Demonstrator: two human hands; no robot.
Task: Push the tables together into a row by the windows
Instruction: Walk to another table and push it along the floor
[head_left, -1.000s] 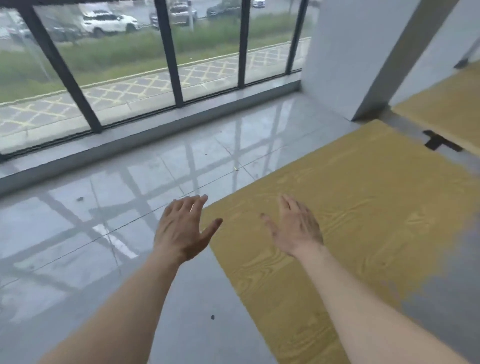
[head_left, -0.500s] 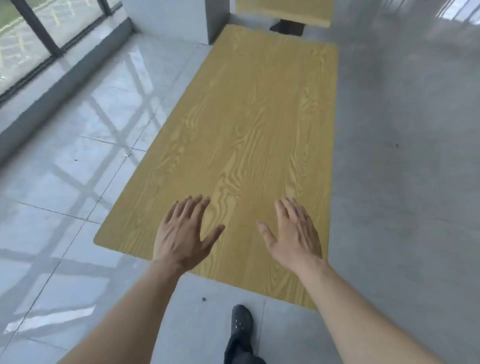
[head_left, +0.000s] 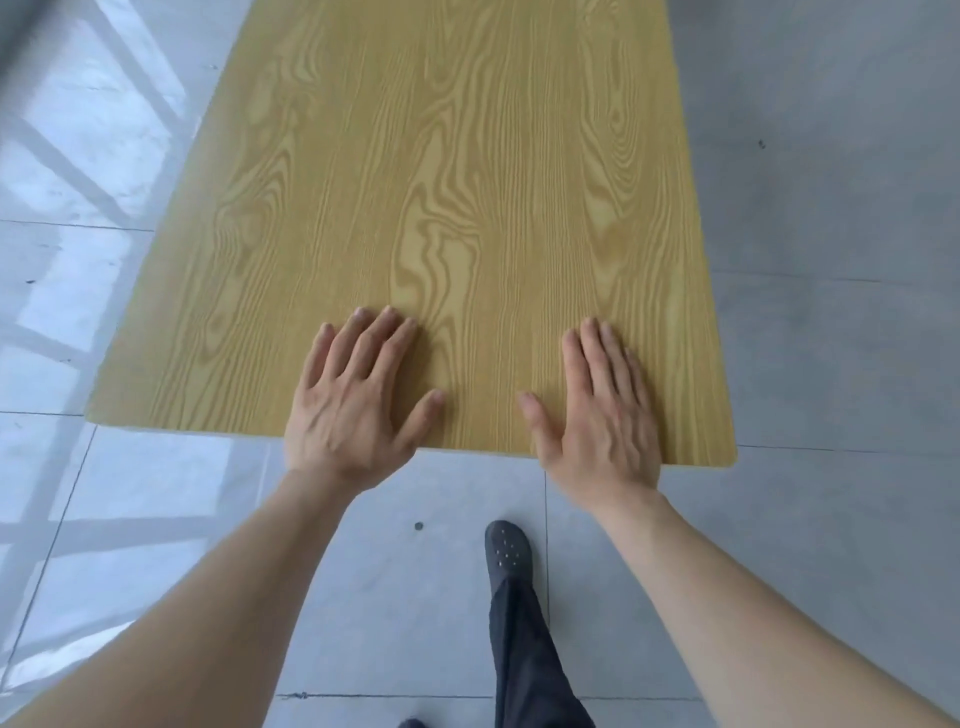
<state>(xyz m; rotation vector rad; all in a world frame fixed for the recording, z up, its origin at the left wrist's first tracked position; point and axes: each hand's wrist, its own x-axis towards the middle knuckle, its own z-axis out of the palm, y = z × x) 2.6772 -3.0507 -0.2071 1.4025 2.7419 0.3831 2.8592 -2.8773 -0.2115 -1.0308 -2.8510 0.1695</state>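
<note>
At the far left the floor (head_left: 78, 493) is glossy pale-grey tile, cut by thin dark grout lines and carrying bright, blurred reflections crossed by darker bars. Next comes the counter (head_left: 447, 171), a long rectangular top in yellow-tan laminate printed with swirling wood grain, loops and knots; its near corners are rounded and its thin edge runs across the view just in front of the person. It takes up the middle of the view and runs on past the upper edge.

The left hand (head_left: 353, 400) lies palm down near the middle of the near edge, fingers spread and flat, thumb angled out to the right, the heel of the palm hanging past the edge. The right hand (head_left: 597, 410) lies the same way nearer the right corner, fingers straight and close together, thumb pointing toward the left hand. Both are open, gripping nothing. Whether the palms press fully on the laminate cannot be told.

Below, between the bare forearms, a dark perforated clog (head_left: 508, 551) and a dark trouser leg (head_left: 530, 654) stand on the tile. To the right the floor is matte, mottled grey.
</note>
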